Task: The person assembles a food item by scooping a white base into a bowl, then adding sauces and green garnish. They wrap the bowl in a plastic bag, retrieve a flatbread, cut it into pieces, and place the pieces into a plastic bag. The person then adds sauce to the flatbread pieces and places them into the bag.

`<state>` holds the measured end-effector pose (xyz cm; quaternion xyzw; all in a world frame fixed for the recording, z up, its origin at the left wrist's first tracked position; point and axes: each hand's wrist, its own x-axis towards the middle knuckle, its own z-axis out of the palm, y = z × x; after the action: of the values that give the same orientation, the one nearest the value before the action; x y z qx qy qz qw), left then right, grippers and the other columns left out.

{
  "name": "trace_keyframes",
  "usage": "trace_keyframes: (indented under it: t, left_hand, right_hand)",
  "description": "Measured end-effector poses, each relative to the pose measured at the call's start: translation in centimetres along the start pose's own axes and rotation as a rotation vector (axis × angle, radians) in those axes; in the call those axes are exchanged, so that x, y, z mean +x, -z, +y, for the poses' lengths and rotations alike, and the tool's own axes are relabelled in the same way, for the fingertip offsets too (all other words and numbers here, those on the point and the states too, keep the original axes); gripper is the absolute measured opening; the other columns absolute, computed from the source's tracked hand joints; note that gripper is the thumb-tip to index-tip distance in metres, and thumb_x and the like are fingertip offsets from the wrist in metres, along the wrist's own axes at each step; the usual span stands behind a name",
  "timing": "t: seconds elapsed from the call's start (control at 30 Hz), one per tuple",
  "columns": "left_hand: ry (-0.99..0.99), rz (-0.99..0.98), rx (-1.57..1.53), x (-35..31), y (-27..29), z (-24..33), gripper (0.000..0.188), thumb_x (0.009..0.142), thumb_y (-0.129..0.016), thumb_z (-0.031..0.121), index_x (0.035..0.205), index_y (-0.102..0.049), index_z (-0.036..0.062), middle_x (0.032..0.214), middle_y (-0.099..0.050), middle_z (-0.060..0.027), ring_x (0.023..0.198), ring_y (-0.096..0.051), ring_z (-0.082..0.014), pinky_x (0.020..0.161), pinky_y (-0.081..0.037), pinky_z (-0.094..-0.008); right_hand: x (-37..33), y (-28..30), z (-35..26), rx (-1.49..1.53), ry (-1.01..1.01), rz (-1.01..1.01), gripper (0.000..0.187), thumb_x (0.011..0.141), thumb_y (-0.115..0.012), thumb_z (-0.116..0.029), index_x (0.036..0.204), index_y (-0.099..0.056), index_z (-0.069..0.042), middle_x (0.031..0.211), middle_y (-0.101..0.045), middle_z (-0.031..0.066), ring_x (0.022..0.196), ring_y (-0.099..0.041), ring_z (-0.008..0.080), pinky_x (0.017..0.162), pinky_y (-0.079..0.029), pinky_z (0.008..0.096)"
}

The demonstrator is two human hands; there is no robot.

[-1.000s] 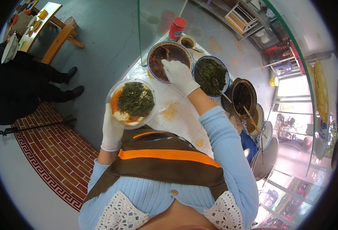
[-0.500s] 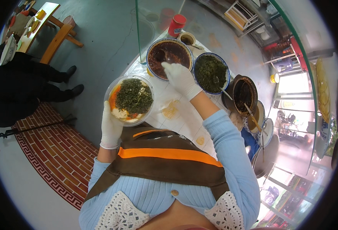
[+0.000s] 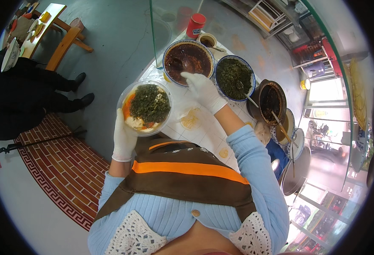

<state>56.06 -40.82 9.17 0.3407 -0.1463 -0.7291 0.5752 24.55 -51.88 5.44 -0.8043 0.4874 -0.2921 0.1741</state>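
R hand (image 3: pixel 204 91) had shifted nearer, over near rim of sauce bowl (image 3: pixel 165 63), fingers curled, hold unclear; L hand (image 3: pixel 124 137) gripped tub (image 3: pixel 171 106) w/ greens (image 3: pixel 151 104), wrapped round left side.

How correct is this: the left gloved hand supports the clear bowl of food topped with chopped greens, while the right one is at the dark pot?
Only the place is wrong: in the head view, the right hand is at the blue-rimmed bowl of dark red sauce. The left hand does support the clear bowl.
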Motion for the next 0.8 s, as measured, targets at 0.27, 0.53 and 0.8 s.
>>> trace_keyframes:
  t: [0.27,0.53,0.8]
  left_hand:
    - [0.006,-0.011,-0.027,0.8,-0.1,0.1,0.058,0.117,-0.041,0.042,0.155,-0.044,-0.0016,0.154,-0.054,-0.016,0.142,-0.054,-0.0281,0.121,-0.042,-0.045]
    - [0.0,-0.016,-0.01,2.8,0.4,-0.1,0.058,0.118,-0.039,0.042,0.155,-0.044,-0.0024,0.154,-0.055,-0.0161,0.141,-0.054,-0.0281,0.121,-0.042,-0.0447]
    - [-0.008,-0.002,0.004,4.7,1.3,-0.5,0.057,0.118,-0.038,0.042,0.154,-0.045,-0.0021,0.153,-0.056,-0.0157,0.141,-0.054,-0.0268,0.12,-0.043,-0.0434]
  right_hand:
    - [-0.5,-0.1,-0.6,0.188,-0.124,0.006,0.033,0.105,-0.057,-0.009,0.135,-0.068,-0.005,0.098,-0.073,0.0174,0.092,-0.07,0.035,0.085,-0.055,0.0433]
    - [-1.5,0.1,-1.5,0.423,-0.321,0.008,0.034,0.109,-0.052,-0.011,0.139,-0.067,-0.006,0.091,-0.072,0.009,0.082,-0.068,0.0171,0.08,-0.055,0.0313]
    - [-2.2,0.2,-2.1,0.672,-0.466,0.072,0.034,0.112,-0.05,-0.016,0.139,-0.068,-0.006,0.093,-0.073,0.0048,0.084,-0.066,0.0113,0.081,-0.056,0.0289]
